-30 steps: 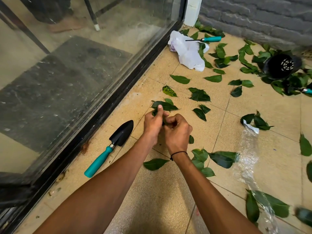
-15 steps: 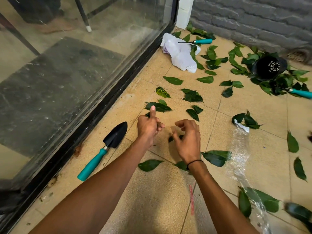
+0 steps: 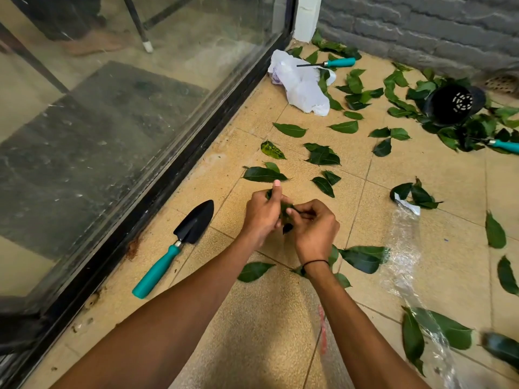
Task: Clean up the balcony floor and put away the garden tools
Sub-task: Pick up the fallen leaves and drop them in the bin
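Note:
Several green leaves lie scattered over the tan tiled balcony floor (image 3: pixel 252 346). My left hand (image 3: pixel 262 213) grips a small bunch of leaves (image 3: pixel 286 209), thumb pointing up. My right hand (image 3: pixel 313 230) meets it and pinches a leaf into that bunch. A black trowel with a teal handle (image 3: pixel 174 248) lies on the floor left of my hands, by the door track. A teal-handled tool (image 3: pixel 330 63) rests on a white plastic bag (image 3: pixel 300 82) at the back. Another teal handle (image 3: pixel 505 146) pokes out of leaves at the far right.
A black plant pot (image 3: pixel 455 103) lies tipped over among leaves at the back right. Clear plastic wrap (image 3: pixel 404 248) stretches along the floor on the right. A glass sliding door (image 3: pixel 112 122) with a black track bounds the left; a grey brick wall (image 3: pixel 421 26) closes the back.
Half a second ago my hands were apart, the right one reaching down to a leaf. Now they are together again with the leaf brought to the bunch in my left hand.

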